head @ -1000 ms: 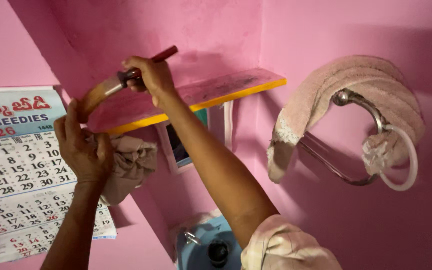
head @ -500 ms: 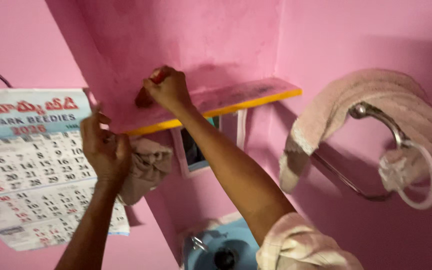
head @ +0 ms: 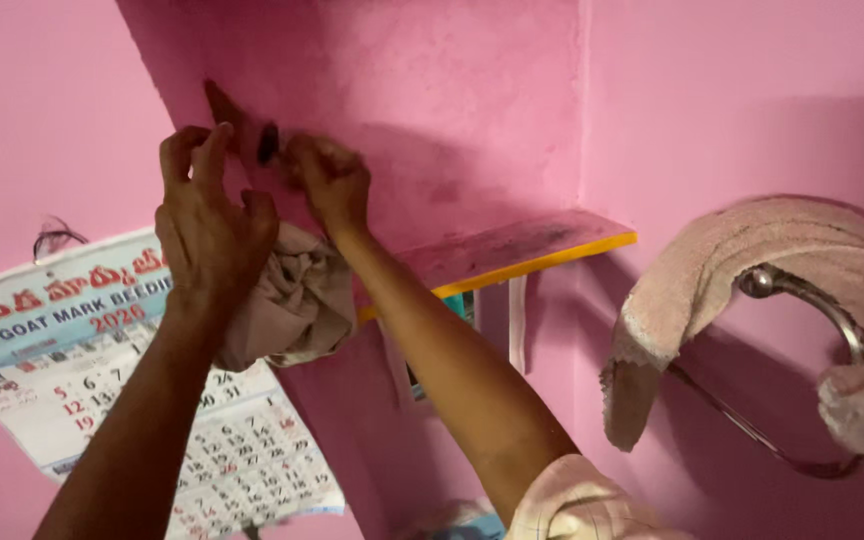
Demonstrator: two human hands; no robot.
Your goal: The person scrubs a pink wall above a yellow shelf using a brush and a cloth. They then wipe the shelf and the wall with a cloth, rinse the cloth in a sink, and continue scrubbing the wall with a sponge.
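Right hand [head: 327, 180] pinches a dark tool [head: 252, 135] against the pink wall [head: 432, 100]; left hand [head: 214, 225], fingers spread, clamps a beige cloth [head: 287, 300]. A slip could scrape the wall or drop the cloth.

Calendar [head: 102, 370] left of shelf [head: 522, 255], towel [head: 742, 270] right.

Crumpled beige cloth [head: 287, 300]; matt pink wall [head: 452, 90]; glossy metal rail [head: 802, 295].
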